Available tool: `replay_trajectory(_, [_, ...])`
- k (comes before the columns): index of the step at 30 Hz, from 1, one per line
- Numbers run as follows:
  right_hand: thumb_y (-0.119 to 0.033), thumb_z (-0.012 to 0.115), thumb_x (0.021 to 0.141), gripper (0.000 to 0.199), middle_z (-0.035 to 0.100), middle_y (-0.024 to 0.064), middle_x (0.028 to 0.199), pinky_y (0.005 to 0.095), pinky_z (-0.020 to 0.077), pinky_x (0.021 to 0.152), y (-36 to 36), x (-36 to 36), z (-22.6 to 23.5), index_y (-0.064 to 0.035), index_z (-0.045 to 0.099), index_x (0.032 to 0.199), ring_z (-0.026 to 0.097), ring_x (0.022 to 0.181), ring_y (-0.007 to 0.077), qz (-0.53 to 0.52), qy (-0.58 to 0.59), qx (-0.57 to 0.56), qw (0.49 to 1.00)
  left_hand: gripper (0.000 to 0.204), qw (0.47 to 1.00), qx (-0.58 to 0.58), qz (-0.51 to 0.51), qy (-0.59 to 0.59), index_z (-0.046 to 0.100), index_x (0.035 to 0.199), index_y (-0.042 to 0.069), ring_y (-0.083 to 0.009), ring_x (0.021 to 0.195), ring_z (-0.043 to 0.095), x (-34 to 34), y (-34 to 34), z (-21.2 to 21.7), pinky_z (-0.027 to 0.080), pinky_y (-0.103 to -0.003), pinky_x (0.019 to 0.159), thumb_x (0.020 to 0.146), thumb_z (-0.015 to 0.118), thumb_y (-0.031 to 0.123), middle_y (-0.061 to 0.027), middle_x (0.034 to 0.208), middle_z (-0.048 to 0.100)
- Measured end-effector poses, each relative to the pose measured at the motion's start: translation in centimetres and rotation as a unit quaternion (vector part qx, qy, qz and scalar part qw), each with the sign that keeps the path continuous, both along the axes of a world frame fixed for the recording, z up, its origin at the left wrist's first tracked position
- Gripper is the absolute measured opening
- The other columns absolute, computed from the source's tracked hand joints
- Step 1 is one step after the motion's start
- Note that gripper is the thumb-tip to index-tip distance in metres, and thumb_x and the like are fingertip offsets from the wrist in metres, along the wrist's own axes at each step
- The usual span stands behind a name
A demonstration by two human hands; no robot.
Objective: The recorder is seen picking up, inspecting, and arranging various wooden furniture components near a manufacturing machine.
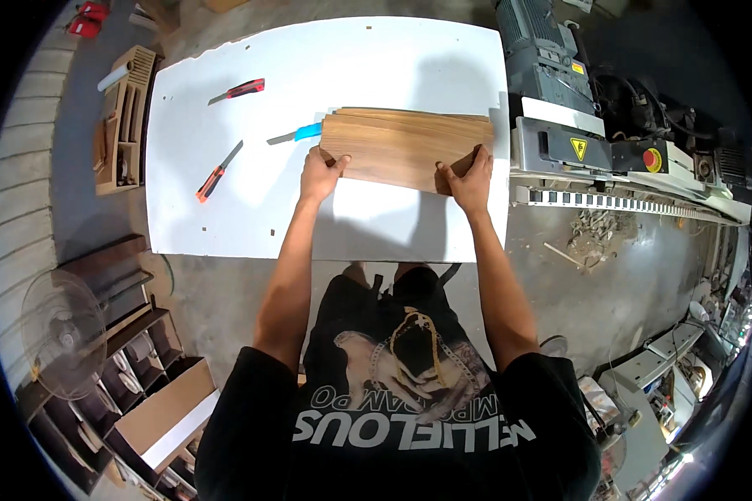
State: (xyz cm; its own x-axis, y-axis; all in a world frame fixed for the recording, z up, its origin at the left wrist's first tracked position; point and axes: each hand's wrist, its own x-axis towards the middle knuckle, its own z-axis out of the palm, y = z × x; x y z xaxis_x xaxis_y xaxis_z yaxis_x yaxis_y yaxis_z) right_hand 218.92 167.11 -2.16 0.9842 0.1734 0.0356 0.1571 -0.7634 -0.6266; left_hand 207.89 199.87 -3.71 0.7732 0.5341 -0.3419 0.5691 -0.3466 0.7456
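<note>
A stack of thin wood-grain sheets (405,150) lies on the white tabletop (376,67), its upper edges slightly fanned. My left hand (322,173) grips the stack's near left corner, thumb on top and fingers at the edge. At the near right corner my right hand (470,177) pinches the sheets the same way. From under the stack's left side sticks out a blue utility knife (308,132) with its blade extended. To the left lie a red-and-black utility knife (246,88) and an orange-and-black utility knife (212,180), both with blades out.
Grey machinery with a motor (530,37) and a red emergency button (652,159) borders the table's right side. A wooden rack (125,125) stands along the left. Behind at lower left are a fan (65,334) and shelving (134,355). Debris (591,234) litters the floor at right.
</note>
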Motion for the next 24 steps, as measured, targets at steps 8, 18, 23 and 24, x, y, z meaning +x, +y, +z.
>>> replay_trajectory(8, [-0.035, 0.094, 0.070, 0.111, 0.050, 0.0352, 0.137, 0.0510, 0.0383, 0.112, 2.4, -3.5, -0.1, 0.0176, 0.032, 0.146, 0.047, 0.127, 0.0481, -0.024, 0.022, 0.012, 0.999, 0.065, 0.990, -0.126, -0.027, 0.060, 0.051, 0.130, -0.009, -0.0289, 0.104, 0.069, -4.0, 1.7, 1.6, 0.053, -0.036, 0.093, 0.088, 0.081, 0.032, -0.0195, 0.113, 0.071])
replay_trajectory(18, [-0.038, 0.099, 0.060, 0.116, 0.050, 0.0320, 0.136, 0.0530, 0.0353, 0.113, 0.7, -9.8, 0.9, 0.0103, 0.039, 0.146, 0.045, 0.129, 0.0461, -0.011, 0.058, 0.064, 0.996, 0.066, 0.926, -0.363, -0.105, -0.008, 0.053, 0.138, -0.002, -0.0200, 0.114, 0.063, -11.0, 3.9, 1.3, 0.049, -0.034, 0.102, 0.082, 0.084, 0.011, -0.0106, 0.125, 0.067])
replay_trajectory(23, [-0.049, 0.098, 0.056, 0.123, 0.039, 0.0336, 0.146, 0.0552, 0.0320, 0.116, -2.8, -10.4, 0.2, 0.0016, 0.038, 0.151, 0.037, 0.136, 0.0485, -0.042, -0.048, -0.082, 0.995, 0.070, 0.923, -0.354, -0.119, -0.090, 0.052, 0.139, -0.001, -0.0177, 0.118, 0.061, -13.5, 2.5, 1.1, 0.049, -0.035, 0.103, 0.079, 0.088, 0.008, -0.0105, 0.126, 0.067])
replay_trajectory(24, [-0.050, 0.098, 0.057, 0.123, 0.038, 0.0338, 0.148, 0.0567, 0.0297, 0.117, -4.1, -9.6, -0.4, 0.0023, 0.038, 0.151, 0.034, 0.139, 0.0490, -0.013, 0.005, -0.007, 1.000, 0.069, 0.935, -0.321, -0.139, -0.060, 0.053, 0.138, -0.001, -0.0172, 0.117, 0.062, -13.2, 2.1, 1.4, 0.049, -0.035, 0.103, 0.079, 0.088, 0.007, -0.0105, 0.125, 0.067])
